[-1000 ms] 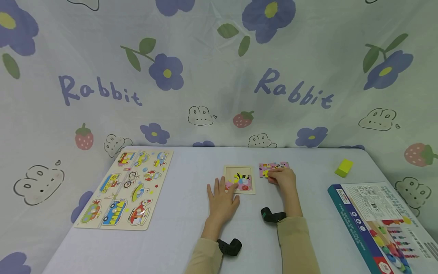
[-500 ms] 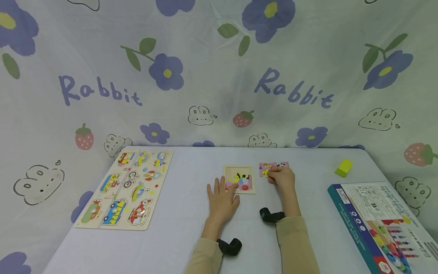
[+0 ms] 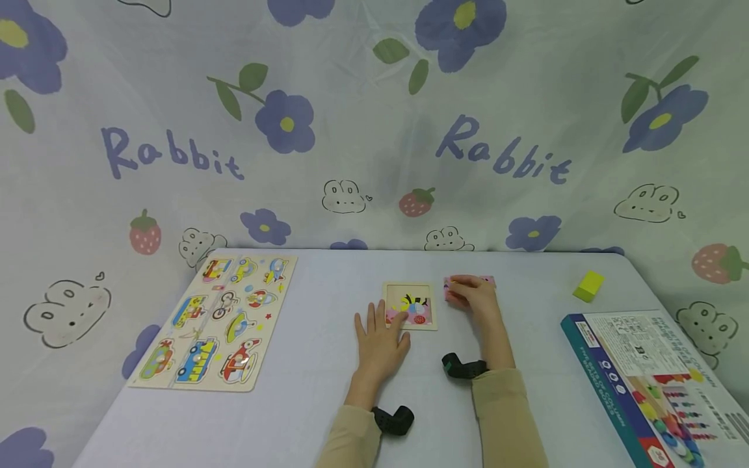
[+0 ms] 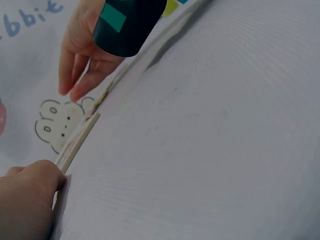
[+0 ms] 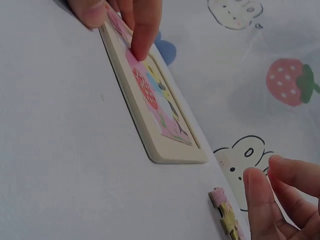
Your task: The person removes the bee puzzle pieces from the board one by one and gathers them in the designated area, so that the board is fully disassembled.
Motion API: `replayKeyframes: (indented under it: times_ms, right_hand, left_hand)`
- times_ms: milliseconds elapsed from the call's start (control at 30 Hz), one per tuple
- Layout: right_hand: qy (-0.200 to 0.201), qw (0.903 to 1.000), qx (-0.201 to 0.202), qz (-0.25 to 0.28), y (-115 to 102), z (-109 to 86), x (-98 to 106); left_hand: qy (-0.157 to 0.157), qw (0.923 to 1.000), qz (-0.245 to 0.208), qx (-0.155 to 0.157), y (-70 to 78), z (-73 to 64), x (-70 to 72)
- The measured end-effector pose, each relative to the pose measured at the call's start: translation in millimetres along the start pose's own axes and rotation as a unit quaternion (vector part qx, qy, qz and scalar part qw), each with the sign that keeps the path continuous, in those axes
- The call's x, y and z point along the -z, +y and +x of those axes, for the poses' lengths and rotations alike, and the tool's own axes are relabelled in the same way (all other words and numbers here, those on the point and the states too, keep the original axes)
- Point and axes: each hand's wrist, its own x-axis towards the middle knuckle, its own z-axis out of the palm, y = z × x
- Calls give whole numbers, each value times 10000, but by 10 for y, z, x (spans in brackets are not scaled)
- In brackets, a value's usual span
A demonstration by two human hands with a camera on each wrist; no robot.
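My left hand (image 3: 379, 348) rests with fingers spread at the lower left of a small wooden puzzle tray (image 3: 433, 305). In the right wrist view, its fingers touch the pink picture pieces (image 5: 145, 90) lying inside the rim, and the thumb is at the tray's near edge. Those pieces fill the tray's lower part and show a strawberry and a yellow and black figure. My right hand (image 3: 481, 302) hovers over loose pink and yellow jigsaw pieces (image 5: 227, 215), hiding most of them in the head view. Its thumb and fingertips are slightly apart, with nothing visible between them.
A wooden vehicle puzzle board (image 3: 264, 344) lies on the left of the white-covered table. A yellow block (image 3: 588, 286) stands at the back right, behind a large printed box (image 3: 638, 370). A patterned curtain (image 3: 374, 130) hangs behind the table.
My right hand's fingertips have shifted left and slightly back over the loose jigsaw pieces, covering more of them. The left hand stays in place on the tray.
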Motion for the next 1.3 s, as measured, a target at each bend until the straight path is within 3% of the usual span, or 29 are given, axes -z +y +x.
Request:
replayKeyframes:
  times_ms: [100, 300, 600, 900, 1100, 1300]
  right_hand:
    - [-209, 9996, 165, 42, -3, -7, -68]
    - [-609, 9960, 446, -477, 6, -47, -225]
    - [-1114, 9812, 627, -1443, 26, -98, -429]
    - [-1138, 9635, 1099, -2161, 40, -125, -495]
    - [-1172, 9408, 1110, -2982, 53, -135, -539]
    - [-1255, 8954, 1514, -3994, 73, -142, -579]
  left_hand:
    - [-4, 10000, 14, -9, 0, 5, -2]
    - [15, 9999, 91, -42, -12, 9, -16]
    - [-48, 9998, 170, -13, -17, 17, -13]
    - [-30, 9997, 236, -48, -14, 12, -10]
    - [12, 9997, 211, -75, -12, 11, -5]
    - [-25, 9998, 174, -46, -3, 6, 11]
